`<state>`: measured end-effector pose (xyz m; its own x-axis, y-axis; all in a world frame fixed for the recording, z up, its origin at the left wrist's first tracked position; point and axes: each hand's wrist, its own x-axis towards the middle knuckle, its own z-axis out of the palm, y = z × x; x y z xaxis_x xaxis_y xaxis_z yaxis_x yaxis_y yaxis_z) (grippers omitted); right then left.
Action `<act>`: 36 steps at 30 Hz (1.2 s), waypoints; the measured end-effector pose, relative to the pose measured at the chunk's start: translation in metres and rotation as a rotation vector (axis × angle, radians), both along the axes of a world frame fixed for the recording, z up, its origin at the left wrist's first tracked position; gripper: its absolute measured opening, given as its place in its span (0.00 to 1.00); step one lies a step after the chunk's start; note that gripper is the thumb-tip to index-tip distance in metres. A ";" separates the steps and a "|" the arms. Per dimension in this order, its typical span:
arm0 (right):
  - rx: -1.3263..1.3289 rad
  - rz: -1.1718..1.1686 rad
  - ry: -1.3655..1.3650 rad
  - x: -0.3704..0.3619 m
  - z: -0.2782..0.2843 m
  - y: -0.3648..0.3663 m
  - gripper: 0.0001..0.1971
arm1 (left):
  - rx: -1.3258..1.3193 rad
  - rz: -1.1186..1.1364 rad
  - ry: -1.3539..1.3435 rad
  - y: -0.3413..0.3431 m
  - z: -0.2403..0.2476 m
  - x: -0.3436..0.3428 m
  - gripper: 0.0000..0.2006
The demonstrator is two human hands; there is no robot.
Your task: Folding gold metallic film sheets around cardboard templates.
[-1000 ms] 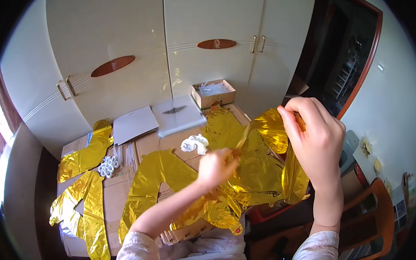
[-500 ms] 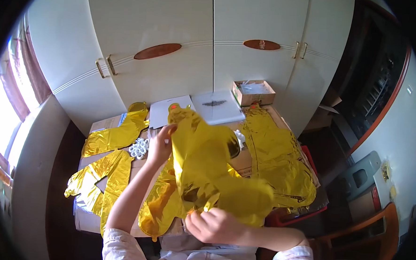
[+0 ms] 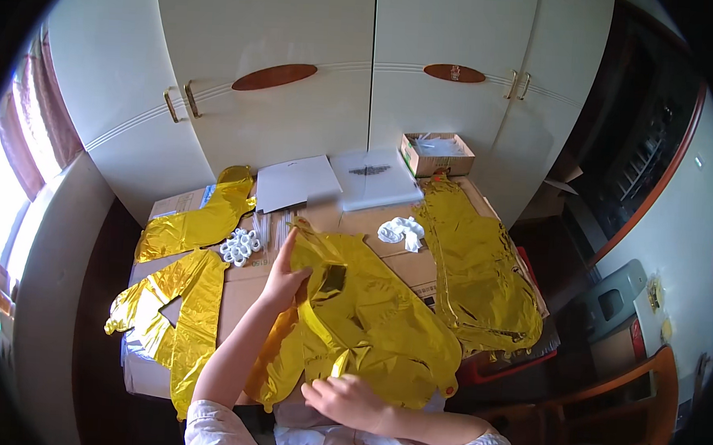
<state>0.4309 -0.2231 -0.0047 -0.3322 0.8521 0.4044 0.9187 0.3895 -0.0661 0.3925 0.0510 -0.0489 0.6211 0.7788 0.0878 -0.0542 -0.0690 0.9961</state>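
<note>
A large, flat gold foil balloon [image 3: 384, 304] lies spread in front of me, its lower right corner bearing a small red spot. At its upper left edge, my left hand [image 3: 282, 279] grips the foil, thumb on top and fingers along the edge. My right hand [image 3: 346, 399] is at the near edge with curled fingers against the foil; a bright crease rises just above it. Partly under this balloon is another gold foil piece [image 3: 278, 371] with an orange sheen.
More gold foil balloons lie at left [image 3: 200, 214], near left [image 3: 195, 303] and right [image 3: 483, 269]. White rings [image 3: 241, 247], clear straws [image 3: 271, 228], crumpled white material [image 3: 402, 233], a white flat case [image 3: 375, 183], grey sheets [image 3: 294, 183] and a small carton [image 3: 438, 156] share the cardboard-covered table.
The balloon has come down from a raised, billowing position to lie flatter on the table. My left hand has lowered slightly, and my right hand has shifted a little left and nearer me.
</note>
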 end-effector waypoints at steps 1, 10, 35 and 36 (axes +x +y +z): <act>0.006 0.016 0.100 0.015 0.007 0.004 0.09 | 0.089 -0.010 0.068 -0.005 0.008 0.005 0.40; -0.138 -0.408 0.173 0.147 -0.039 0.025 0.29 | 0.050 -0.082 -0.083 0.003 0.028 -0.021 0.40; -0.121 -0.207 1.136 0.161 -0.041 0.077 0.26 | -0.538 0.009 -0.218 0.008 0.019 0.026 0.33; -0.123 -0.229 1.039 0.156 -0.037 0.077 0.27 | -0.435 -0.068 -0.139 0.035 -0.005 0.015 0.31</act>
